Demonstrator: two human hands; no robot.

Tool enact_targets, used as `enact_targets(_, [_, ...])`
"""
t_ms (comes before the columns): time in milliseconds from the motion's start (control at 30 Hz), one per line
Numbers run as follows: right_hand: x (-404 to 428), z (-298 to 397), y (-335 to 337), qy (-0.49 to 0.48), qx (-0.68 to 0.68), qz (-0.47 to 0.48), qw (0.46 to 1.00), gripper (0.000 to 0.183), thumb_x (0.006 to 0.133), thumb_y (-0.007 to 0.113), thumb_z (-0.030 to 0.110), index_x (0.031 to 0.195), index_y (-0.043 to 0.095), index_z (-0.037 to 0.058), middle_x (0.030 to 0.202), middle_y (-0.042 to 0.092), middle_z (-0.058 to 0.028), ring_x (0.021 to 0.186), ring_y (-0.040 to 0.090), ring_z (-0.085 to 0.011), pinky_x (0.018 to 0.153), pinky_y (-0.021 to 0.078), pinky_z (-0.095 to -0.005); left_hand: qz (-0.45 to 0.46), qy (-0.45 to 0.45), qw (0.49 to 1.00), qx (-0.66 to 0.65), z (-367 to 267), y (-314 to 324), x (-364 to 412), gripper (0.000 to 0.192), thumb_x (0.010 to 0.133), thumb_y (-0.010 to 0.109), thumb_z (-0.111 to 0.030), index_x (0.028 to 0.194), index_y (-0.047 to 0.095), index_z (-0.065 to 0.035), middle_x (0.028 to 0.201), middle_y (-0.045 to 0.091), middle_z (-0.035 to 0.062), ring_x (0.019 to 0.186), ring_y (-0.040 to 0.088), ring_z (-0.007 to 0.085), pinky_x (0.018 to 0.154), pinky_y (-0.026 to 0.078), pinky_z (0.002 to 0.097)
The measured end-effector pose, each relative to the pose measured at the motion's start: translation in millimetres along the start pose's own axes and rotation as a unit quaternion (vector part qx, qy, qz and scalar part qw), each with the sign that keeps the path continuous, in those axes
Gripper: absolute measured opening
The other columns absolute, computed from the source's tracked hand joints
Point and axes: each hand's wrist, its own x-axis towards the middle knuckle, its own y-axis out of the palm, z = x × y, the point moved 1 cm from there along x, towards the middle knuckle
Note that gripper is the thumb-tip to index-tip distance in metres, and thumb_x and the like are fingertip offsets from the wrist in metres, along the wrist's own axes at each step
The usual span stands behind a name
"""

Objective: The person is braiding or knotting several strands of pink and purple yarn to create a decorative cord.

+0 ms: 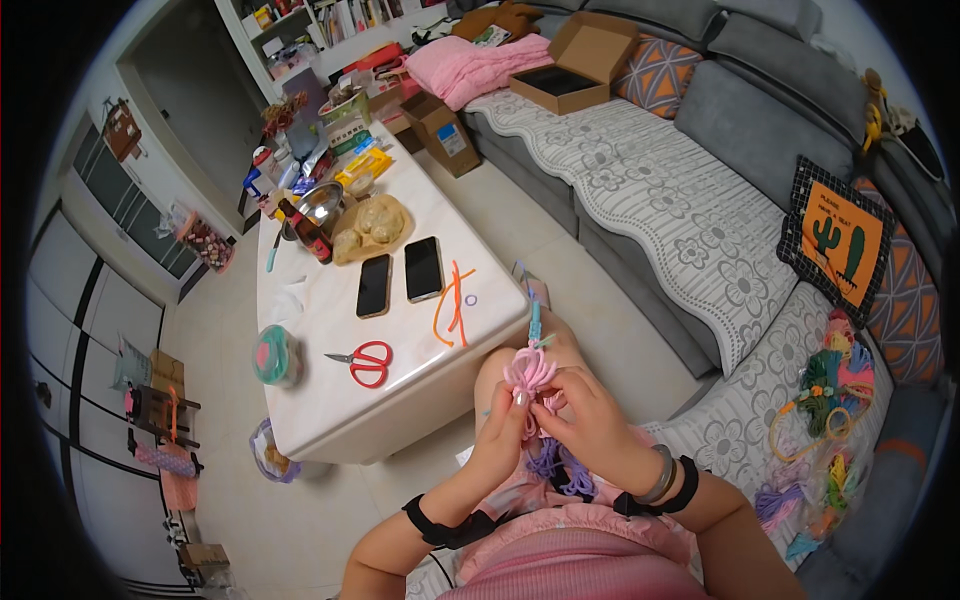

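Both hands meet above my lap on a bunch of looped pink cord (529, 369). My left hand (504, 424) pinches the gathered loops from the left, its thumb lying across them. From the right, the fingertips of my right hand (585, 412) grip the same bunch. A blue wrapped cord section (535, 321) runs up from the pink loops, with thin strands at its far end. Purple cord loops (562, 466) hang below my hands onto my lap. My fingers hide the middle of the pink bunch.
On the marble-topped table (420, 360) lie red-handled scissors (367, 364), two phones (374, 286) and orange cord pieces (455, 307). A lidded jar (276, 356) and a brown bottle (306, 232) stand there too. Coloured cord bundles (825, 390) rest on the sofa (660, 180) at right.
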Motion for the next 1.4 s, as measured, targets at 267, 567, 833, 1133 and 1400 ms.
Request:
enact_targets(267, [3,2,0,-0.029,-0.029,-0.013,0.999,0.02,0.072,0.062,0.009,0.086,0.05,0.0025,0.079,0.051,-0.0117,0.075,0.052,-0.0293,0.067,0.0435,-0.0378,-0.004,0.004,1.0,-0.018,-10,7,-3,0.029,0.097,0.03,-0.023,0.119,0.036,-0.0054,0.082,0.049,0.0021,0.061,0.043,0.0062,0.052,0.038,0.0193])
enact_targets(567, [1,-3,9,-0.111,-0.136,-0.101,0.979,0.022,0.076,0.059,0.011,0.094,0.048,0.0029,0.083,0.054,-0.0129,0.073,0.054,-0.0311,0.064,0.0456,-0.0377,0.031,0.018,0.999,0.003,-14,10,-11,0.039,0.096,0.031,-0.025,0.131,0.03,-0.0095,0.089,0.048,0.0013,0.07,0.043,0.0075,0.06,0.036,0.0217])
enact_targets(833, [4,5,4,-0.032,0.057,0.044,0.997,0.02,0.081,0.056,0.007,0.097,0.048,-0.0002,0.078,0.056,-0.0117,0.069,0.057,-0.0222,0.063,0.0469,-0.0308,0.055,-0.105,0.975,-0.188,-19,-11,-14,0.03,0.094,0.034,-0.031,0.107,0.048,-0.0075,0.075,0.052,0.0007,0.06,0.046,0.0076,0.053,0.035,0.0203])
enact_targets(1133, [-3,25,-5,-0.018,0.081,0.054,0.995,0.017,0.08,0.059,0.008,0.091,0.05,-0.0005,0.077,0.057,-0.0114,0.069,0.06,-0.0203,0.063,0.0478,-0.0289,0.017,-0.046,0.994,-0.095,-19,-5,-32,0.041,0.093,0.036,-0.035,0.119,0.043,-0.0045,0.071,0.05,0.0013,0.06,0.045,0.0072,0.053,0.033,0.0192])
enact_targets(1400, [-16,14,-10,-0.044,0.039,0.021,0.998,0.019,0.08,0.062,0.011,0.094,0.053,0.0009,0.081,0.057,-0.0102,0.074,0.06,-0.0189,0.065,0.0478,-0.0289,0.063,-0.063,0.996,-0.029,-29,-4,-28,0.041,0.095,0.031,-0.035,0.115,0.046,-0.0034,0.074,0.053,0.0035,0.064,0.048,0.0087,0.056,0.036,0.0204])
